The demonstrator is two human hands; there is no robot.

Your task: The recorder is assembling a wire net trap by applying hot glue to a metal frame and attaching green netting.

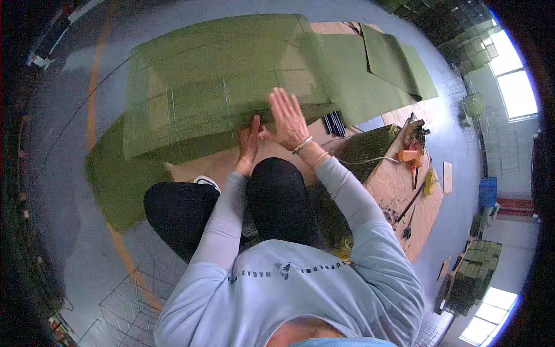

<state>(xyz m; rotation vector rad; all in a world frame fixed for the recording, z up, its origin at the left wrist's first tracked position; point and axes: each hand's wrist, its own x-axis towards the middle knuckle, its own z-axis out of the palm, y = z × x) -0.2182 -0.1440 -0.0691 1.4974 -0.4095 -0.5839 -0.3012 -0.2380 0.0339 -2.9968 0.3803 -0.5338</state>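
A translucent green mesh sheet lies over a thin wire frame in front of my knees. Along its near edge, my left hand points a finger up against the mesh, thumb apart; its other fingers are partly hidden. Just to the right, my right hand is flat with its fingers stretched out, its palm side by the same edge. Both hands nearly meet at the thumbs. More green sheet spreads out to the right, with one folded piece on it.
Cardboard at my right bears an orange-handled tool with a pale cable, a yellow object and scissors. Short black strips lie near the mesh. Wire frames stand at lower left; a blue crate is far right.
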